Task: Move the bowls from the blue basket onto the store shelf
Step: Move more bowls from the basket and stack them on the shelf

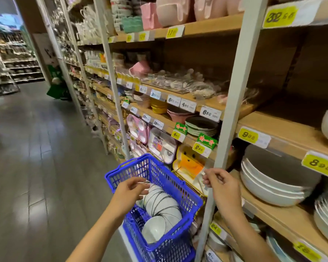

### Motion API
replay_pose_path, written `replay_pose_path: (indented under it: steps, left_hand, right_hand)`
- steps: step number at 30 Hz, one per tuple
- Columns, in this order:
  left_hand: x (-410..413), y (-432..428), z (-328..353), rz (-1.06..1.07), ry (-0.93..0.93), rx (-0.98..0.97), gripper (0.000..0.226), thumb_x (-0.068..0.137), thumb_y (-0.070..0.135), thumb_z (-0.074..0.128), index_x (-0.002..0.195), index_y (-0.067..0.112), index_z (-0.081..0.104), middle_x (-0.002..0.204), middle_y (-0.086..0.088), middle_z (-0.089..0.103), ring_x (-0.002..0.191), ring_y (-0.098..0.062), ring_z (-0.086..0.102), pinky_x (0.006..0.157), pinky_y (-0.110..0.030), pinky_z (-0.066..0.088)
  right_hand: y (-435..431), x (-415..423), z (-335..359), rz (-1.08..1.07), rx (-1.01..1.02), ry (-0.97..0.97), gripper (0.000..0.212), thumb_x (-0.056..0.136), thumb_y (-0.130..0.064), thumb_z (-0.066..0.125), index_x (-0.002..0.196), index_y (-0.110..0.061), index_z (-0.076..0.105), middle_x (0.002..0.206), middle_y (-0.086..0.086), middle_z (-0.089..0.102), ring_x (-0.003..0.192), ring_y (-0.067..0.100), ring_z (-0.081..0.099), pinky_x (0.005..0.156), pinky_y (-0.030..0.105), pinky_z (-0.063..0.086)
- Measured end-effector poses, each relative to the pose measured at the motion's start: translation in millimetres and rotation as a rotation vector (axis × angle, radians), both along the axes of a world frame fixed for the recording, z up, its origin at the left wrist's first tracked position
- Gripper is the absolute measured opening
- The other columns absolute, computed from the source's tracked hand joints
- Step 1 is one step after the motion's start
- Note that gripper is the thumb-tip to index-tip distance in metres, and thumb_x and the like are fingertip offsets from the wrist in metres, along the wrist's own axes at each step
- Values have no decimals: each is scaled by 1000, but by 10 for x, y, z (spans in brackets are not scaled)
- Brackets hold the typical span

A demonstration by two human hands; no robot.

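Head view took in a tall shelf (284, 133) of wooden boards running down the right side of an aisle, its far end blurred and its top and bottom cut off by the frame. Grey floor (36, 148) filled the left, with more racks too blurred to read beyond it. A pale post (233, 91) crossed the shelf from top to bottom and hid part of the goods behind it. Right of the post, stacked white dishes (269, 188) sat on a lower board, with further stacks cropped at the right edge. The basket (159, 174) stood in the aisle just beside the shelf; what it rested on was hidden, and its near end ran out of frame. The bowls (163, 203), white with dark rims, lay nested on their sides inside it, the lowest ones masked by the mesh. The left hand (130, 190) hung over the bowls with bent, spread fingers gripping nothing; whether it touched the top bowl could not be told. The right hand (222, 186) was beside the post, loosely curled and empty. Price tags read "32" (280, 16), "650" (210, 112) and "490" (187, 105); the small print was illegible.
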State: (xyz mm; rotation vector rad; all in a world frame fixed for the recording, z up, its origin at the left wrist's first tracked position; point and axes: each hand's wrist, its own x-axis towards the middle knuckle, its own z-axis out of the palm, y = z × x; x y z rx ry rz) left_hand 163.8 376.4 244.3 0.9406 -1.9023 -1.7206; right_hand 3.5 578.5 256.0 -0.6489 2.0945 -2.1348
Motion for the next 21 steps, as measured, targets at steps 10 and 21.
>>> replay_pose_path:
  steps: [10, 21]
  left_hand:
    - [-207, -877, -599, -97, -175, 67, 14, 95, 3, 51, 95, 12, 62, 89, -7, 71, 66, -11, 62, 57, -15, 48]
    - [-525, -1587, -1112, -260, -340, 80, 14, 92, 3, 52, 93, 14, 60, 90, -9, 67, 77, -20, 63, 56, -21, 41]
  right_hand:
    - [-1114, -81, -1032, 71, 425, -273, 27, 93, -10, 57, 68, -13, 67, 65, 5, 68, 54, 12, 59, 52, 20, 45]
    - [-1605, 50, -1710, 99, 776, -493, 22, 90, -5, 56, 68, -6, 60, 66, 9, 60, 52, 16, 53, 46, 18, 43]
